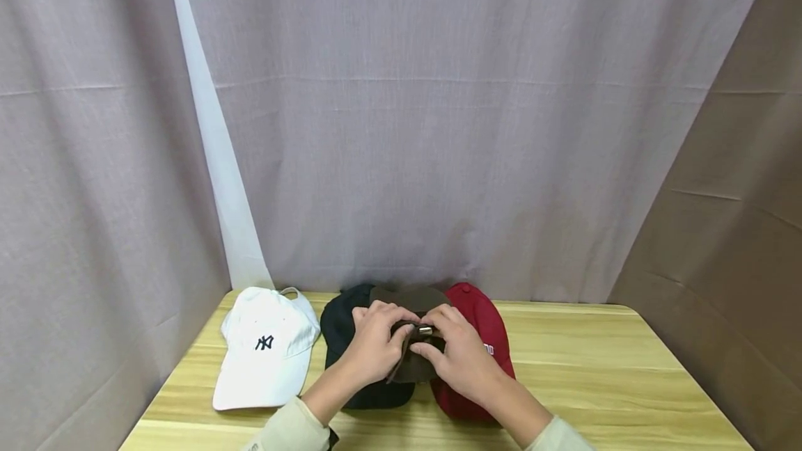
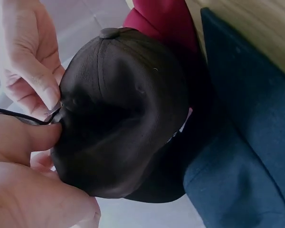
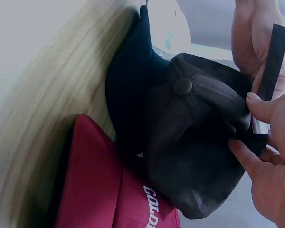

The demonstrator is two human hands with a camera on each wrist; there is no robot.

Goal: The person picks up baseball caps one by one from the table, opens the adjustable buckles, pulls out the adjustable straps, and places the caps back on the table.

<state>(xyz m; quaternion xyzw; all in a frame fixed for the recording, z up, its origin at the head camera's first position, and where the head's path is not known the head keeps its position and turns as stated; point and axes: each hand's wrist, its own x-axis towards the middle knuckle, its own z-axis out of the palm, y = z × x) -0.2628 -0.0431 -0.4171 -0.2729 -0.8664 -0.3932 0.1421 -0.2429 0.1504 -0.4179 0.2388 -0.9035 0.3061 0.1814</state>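
Both hands are at the back strap of a dark brown cap (image 1: 410,298), with its top button and dented crown seen in the wrist views. My left hand (image 1: 376,343) pinches the strap beside the metal buckle (image 1: 426,330). From the other side, my right hand (image 1: 464,353) grips the strap at the buckle between thumb and fingers. A loose strap end (image 3: 275,59) sticks up past the hands in the right wrist view. Behind the brown cap lie a black cap (image 1: 338,319) on the left and a red cap (image 1: 485,319) on the right, both partly covered.
A white cap (image 1: 266,346) with a dark logo lies at the table's left, brim toward me. Under everything is a wooden table (image 1: 583,367). Grey curtains (image 1: 438,159) hang behind its back edge, with brownish cloth (image 1: 733,249) along the right side.
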